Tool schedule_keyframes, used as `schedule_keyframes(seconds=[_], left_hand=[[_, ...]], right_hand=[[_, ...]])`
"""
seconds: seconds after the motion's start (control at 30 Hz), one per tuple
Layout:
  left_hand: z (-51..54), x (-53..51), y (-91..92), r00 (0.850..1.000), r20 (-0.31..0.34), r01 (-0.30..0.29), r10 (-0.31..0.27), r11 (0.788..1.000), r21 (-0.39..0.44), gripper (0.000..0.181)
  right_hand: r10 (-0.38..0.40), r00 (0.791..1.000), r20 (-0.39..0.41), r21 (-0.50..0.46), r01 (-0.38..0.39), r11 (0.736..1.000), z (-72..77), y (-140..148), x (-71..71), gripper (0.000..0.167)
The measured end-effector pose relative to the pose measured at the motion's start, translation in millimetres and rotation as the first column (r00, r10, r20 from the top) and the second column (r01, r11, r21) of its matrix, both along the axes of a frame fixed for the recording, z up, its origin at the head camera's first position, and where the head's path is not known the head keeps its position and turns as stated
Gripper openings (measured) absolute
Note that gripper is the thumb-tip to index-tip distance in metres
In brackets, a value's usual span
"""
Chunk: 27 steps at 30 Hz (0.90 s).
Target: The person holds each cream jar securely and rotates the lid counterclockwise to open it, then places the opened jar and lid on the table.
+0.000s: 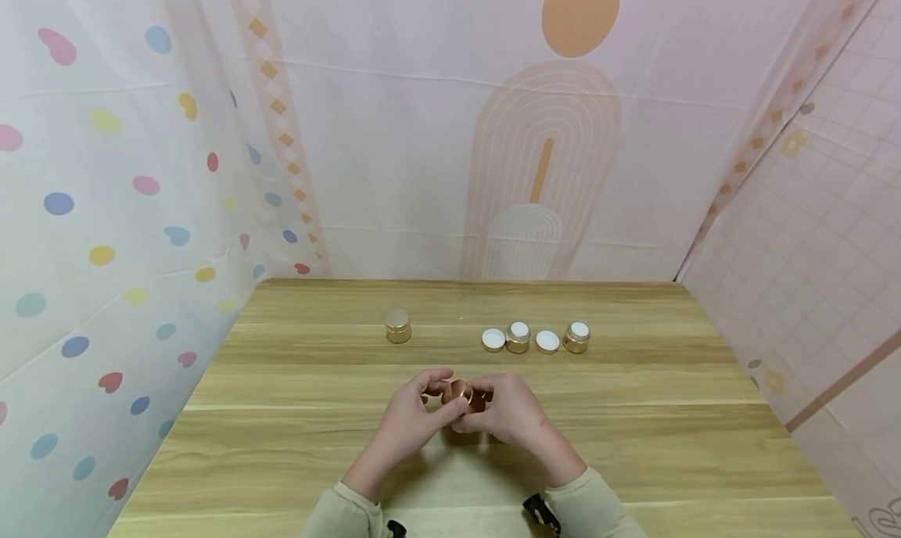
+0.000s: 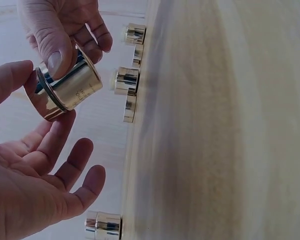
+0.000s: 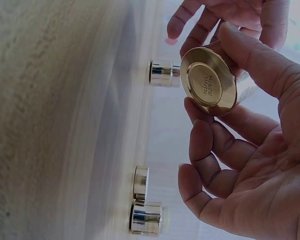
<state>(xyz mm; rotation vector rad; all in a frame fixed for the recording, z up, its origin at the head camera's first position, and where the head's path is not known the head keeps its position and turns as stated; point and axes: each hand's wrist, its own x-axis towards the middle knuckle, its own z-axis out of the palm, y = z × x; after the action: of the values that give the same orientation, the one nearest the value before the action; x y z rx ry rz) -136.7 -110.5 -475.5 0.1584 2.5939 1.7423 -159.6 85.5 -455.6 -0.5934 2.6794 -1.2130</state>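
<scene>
Both hands hold one shiny gold cosmetic jar (image 2: 82,84) above the near middle of the table, tilted on its side. My left hand (image 1: 415,414) pinches the rim of its gold lid (image 2: 46,104) between thumb and fingers, its outer fingers spread away. With thumb and fingers my right hand (image 1: 512,407) grips the jar's body. In the right wrist view the jar's base (image 3: 206,85) faces the camera and carries stamped print. The lid sits on the jar or against it; how tightly, I cannot tell.
Farther back on the wooden table (image 1: 281,413), a lidded gold jar (image 1: 398,327) stands at left. To the right, two lidless jars (image 1: 518,338) with white tops alternate with two upturned lids (image 1: 547,342), white inside. A patterned curtain (image 1: 394,170) hangs behind the table.
</scene>
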Motion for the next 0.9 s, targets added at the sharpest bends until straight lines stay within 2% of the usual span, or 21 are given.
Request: schedule_keyframes(seconds=[0.2, 0.43, 0.57, 0.8, 0.9], left_hand=[[-0.9, -0.2, -0.3, 1.0, -0.009, 0.012, -0.012, 1.0, -0.013, 0.059], [-2.2, -0.5, -2.3, 0.991, -0.101, 0.087, -0.084, 0.996, 0.02, 0.061], [-2.8, -0.8, -2.2, 0.992, -0.095, 0.093, -0.089, 0.995, 0.036, 0.058], [-4.2, -1.8, -1.5, 0.997, -0.059, 0.058, -0.057, 0.998, 0.031, 0.052], [-4.4, -2.4, -1.5, 0.998, -0.052, 0.045, -0.045, 0.999, 0.014, 0.054]], right_hand=[[0.001, 1.0, -0.003, 0.0, -0.001, 1.0, -0.3, -0.3, -0.5, 0.031], [-0.002, 1.0, -0.002, 0.017, 0.002, 1.0, 0.3, -0.2, -0.1, 0.03], [0.0, 1.0, -0.002, 0.014, 0.0, 1.0, 0.2, -0.3, 0.3, 0.031], [0.004, 1.0, 0.004, 0.027, -0.004, 1.0, 0.0, -1.1, -0.3, 0.024], [-0.005, 1.0, 0.01, 0.023, 0.005, 1.0, -0.7, -0.9, -0.6, 0.032]])
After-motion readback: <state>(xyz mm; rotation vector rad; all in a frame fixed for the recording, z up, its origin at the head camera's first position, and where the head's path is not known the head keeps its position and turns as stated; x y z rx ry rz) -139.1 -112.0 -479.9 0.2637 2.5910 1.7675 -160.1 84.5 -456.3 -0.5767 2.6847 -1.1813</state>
